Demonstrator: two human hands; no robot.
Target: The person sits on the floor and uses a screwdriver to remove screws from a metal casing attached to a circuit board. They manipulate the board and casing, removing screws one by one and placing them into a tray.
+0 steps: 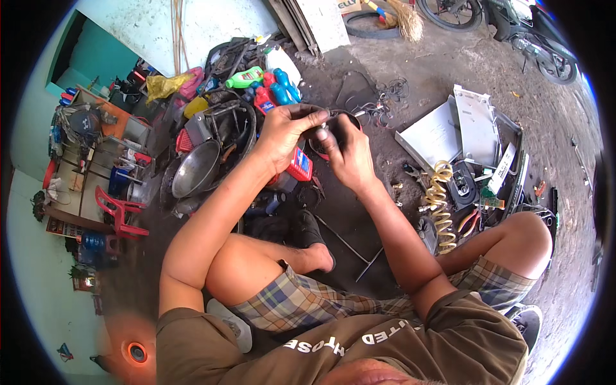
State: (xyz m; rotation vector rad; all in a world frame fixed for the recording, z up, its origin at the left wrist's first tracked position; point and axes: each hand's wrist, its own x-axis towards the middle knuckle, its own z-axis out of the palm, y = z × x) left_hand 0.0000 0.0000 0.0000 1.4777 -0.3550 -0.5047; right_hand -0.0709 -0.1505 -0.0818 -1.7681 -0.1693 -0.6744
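Observation:
Both my hands are raised in front of me with the fingertips close together. My left hand (287, 133) is closed, its thumb and fingers pinching from the left. Opposite it, my right hand (350, 151) is closed too, with the thumb up and the fingers curled. A small shiny metal piece (325, 127) shows between them; its kind is too small to make out. The fingertips look dark with grime. Partly hidden behind the hands is a dark round container with a red rim (314, 156). A red bottle (300, 165) stands just below my left wrist.
A T-handle wrench (351, 248) lies between my legs. To the right are a coiled yellow air hose (439, 208), pliers (469, 221) and grey metal panels (478, 122). On the left sit a metal bowl (196, 169), several bottles and a red plastic chair (115, 210). Motorcycles stand far right.

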